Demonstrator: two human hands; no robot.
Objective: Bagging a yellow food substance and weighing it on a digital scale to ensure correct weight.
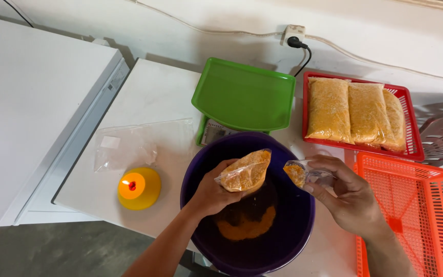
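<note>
Both hands [283, 187] grip crumb bags [246, 171] over purple bowl [295, 215], green scale [244, 95] behind.

The one camera sat on my head and looked steeply down over my forearms, close enough that my elbows ran off the bottom edge. It faced the wall beyond the white table [149, 102], with the purple basin [293, 215] low in the middle. No second view shared the scene.

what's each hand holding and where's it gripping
The left hand cups a clear bag of orange crumbs from underneath. The right hand pinches a small, partly filled bag at its twisted plastic end.
</note>
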